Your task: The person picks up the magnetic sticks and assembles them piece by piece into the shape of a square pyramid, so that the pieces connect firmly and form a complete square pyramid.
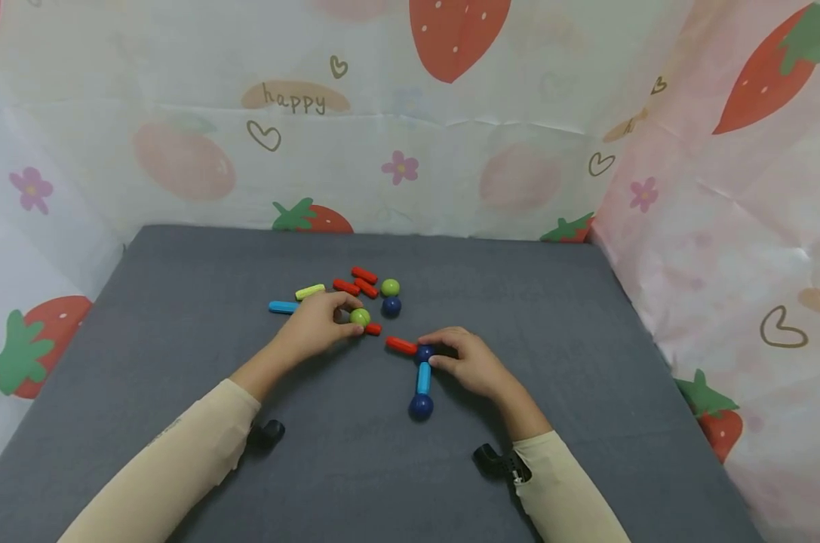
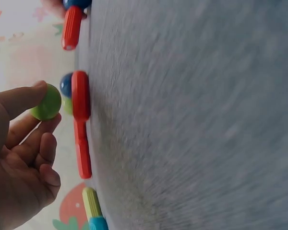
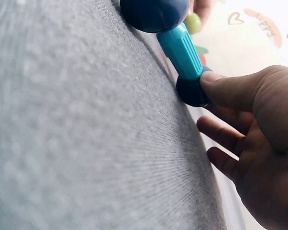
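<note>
My left hand [image 1: 314, 323] pinches a green ball [image 1: 360, 317] between thumb and fingers; the left wrist view shows this ball [image 2: 50, 102] held above the cloth. Close by it lies a red rod [image 1: 373, 329], partly hidden in the head view. With thumb and fingertips my right hand [image 1: 476, 363] pinches a dark blue ball [image 1: 424, 354]. From that ball a red rod [image 1: 401, 345] points left, and a light blue rod [image 1: 424, 378] runs toward me to a second dark blue ball [image 1: 421, 407]. This joined piece is apart from the green ball.
Behind my left hand lie several red rods [image 1: 365, 275], a loose green ball [image 1: 390, 287] and a loose dark blue ball [image 1: 391, 306]. A yellow-green rod [image 1: 310, 292] and a light blue rod [image 1: 284, 307] lie left of them. Grey cloth [image 1: 355, 475] covers the table.
</note>
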The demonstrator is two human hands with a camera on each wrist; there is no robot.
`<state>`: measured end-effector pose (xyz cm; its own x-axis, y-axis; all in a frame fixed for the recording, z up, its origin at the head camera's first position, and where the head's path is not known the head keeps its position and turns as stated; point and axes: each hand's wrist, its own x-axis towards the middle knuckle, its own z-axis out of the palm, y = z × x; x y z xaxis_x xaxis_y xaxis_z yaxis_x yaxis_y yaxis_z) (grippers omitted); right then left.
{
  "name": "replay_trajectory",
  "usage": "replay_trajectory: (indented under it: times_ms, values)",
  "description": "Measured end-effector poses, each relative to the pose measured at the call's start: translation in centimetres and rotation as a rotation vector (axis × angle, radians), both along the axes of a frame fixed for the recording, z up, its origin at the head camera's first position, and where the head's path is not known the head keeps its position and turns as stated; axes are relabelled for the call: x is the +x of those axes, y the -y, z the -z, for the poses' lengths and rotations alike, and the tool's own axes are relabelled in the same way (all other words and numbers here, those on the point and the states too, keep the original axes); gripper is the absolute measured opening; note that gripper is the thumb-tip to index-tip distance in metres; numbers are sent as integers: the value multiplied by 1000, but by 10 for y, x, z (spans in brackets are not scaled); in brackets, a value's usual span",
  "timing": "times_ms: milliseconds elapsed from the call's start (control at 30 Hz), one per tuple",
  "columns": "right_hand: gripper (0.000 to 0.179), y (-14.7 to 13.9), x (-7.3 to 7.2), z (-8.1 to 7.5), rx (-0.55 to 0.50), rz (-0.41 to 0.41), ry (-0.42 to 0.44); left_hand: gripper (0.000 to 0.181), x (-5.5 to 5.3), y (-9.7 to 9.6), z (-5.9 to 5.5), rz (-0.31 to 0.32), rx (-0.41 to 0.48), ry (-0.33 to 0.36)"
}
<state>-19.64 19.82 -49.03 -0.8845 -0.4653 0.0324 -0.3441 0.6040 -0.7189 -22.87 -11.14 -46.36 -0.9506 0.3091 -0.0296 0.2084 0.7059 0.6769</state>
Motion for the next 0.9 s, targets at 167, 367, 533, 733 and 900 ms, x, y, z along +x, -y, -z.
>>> replay_trajectory:
  times_ms: [167,367,533,733,900]
  values:
    - [33,-3,-1,2,4,-2,7,36,10,-7,2,52,1,4]
    - [33,-4,-1,3,13,-10,3,36,12,-15,10,79,-9,34]
    - [33,-4,-1,3,18,-20,-3,35,12,-22,15,97,-23,47]
    - [32,-5,-1,1,13,-30,8,34,13,-28,16,100,-54,48]
    - [32,-4,-2,0,1,-22,9,33,14,-28,16,102,-56,46]
